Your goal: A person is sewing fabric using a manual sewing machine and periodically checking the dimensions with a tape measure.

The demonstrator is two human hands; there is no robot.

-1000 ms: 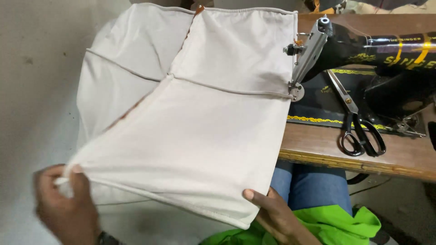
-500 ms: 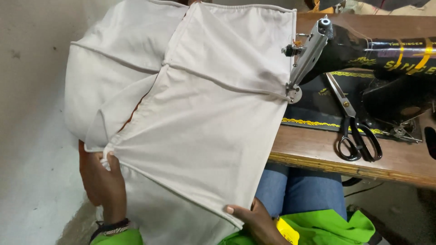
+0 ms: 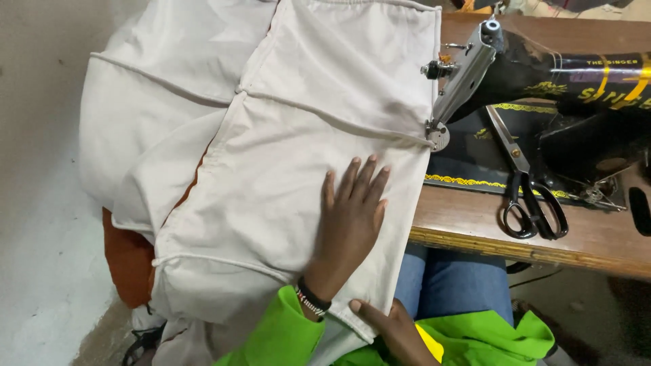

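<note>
A large cream fabric [image 3: 291, 135] with raised seams lies spread over the left end of the wooden table [image 3: 597, 240] and hangs down toward my lap. My left hand [image 3: 352, 213], with a beaded band on the wrist and a bright green sleeve, rests flat on the cloth with fingers apart. My right hand [image 3: 393, 329] is at the cloth's lower edge and pinches the hem. The fabric's right edge lies by the presser foot [image 3: 437, 135] of a black sewing machine [image 3: 542, 74].
Black-handled scissors [image 3: 532, 203] lie on the sewing machine's base to the right. A rust-orange object [image 3: 125, 264] shows under the cloth at lower left. My blue-jeaned legs [image 3: 461, 288] are below the table edge. A pale wall and floor [image 3: 41, 237] lie left.
My left hand let go of the cloth's left corner and moved right, and now lies flat on the middle of the fabric. The cloth dropped and settled; the right hand stayed at the lower edge.
</note>
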